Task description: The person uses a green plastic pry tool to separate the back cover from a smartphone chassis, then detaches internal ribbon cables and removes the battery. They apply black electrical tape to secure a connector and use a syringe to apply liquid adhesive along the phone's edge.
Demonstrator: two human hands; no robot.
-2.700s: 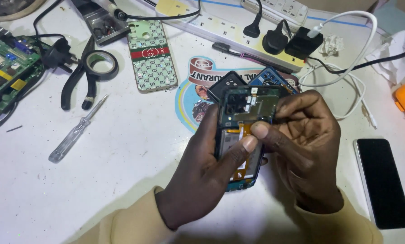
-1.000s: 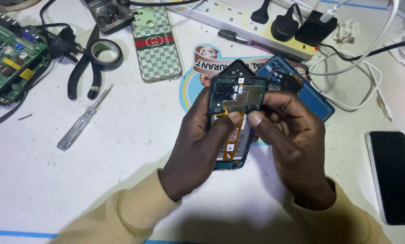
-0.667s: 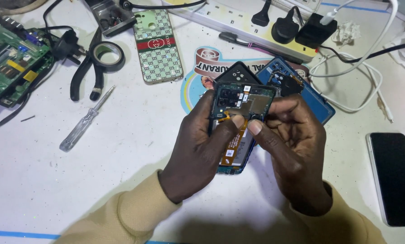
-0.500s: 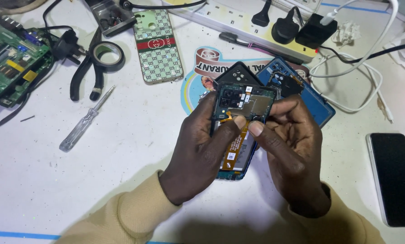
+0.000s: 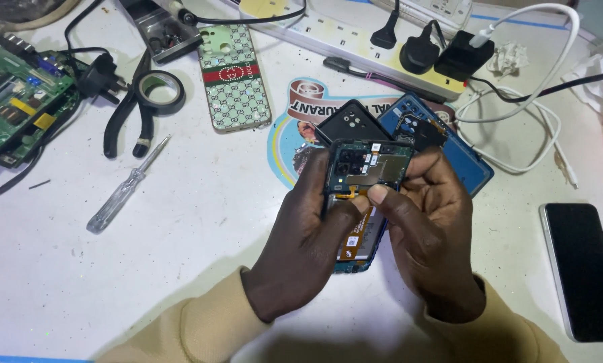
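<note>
Both my hands hold an opened phone [image 5: 371,168] with its back off, circuit board and camera modules showing, above the white table. My left hand [image 5: 308,235] grips its left edge, thumb pressed across the middle. My right hand [image 5: 432,228] grips the right edge, with thumb and forefinger pinching near an orange flex cable [image 5: 355,238] at the phone's centre. Behind the phone lie a black back cover [image 5: 352,121] and a blue phone shell [image 5: 449,144] on a round printed sticker [image 5: 295,128].
A clear-handled screwdriver [image 5: 123,191], black tape roll [image 5: 157,91], pliers [image 5: 123,121] and a patterned phone case [image 5: 234,77] lie at left. A green circuit board [image 5: 16,107] sits far left. A power strip [image 5: 355,40] with plugs runs along the top. A dark-screened phone [image 5: 580,269] lies right.
The opened phone has stayed in both hands, shifting slightly up and right. My right thumb and forefinger have moved in over the flex cable at its middle.
</note>
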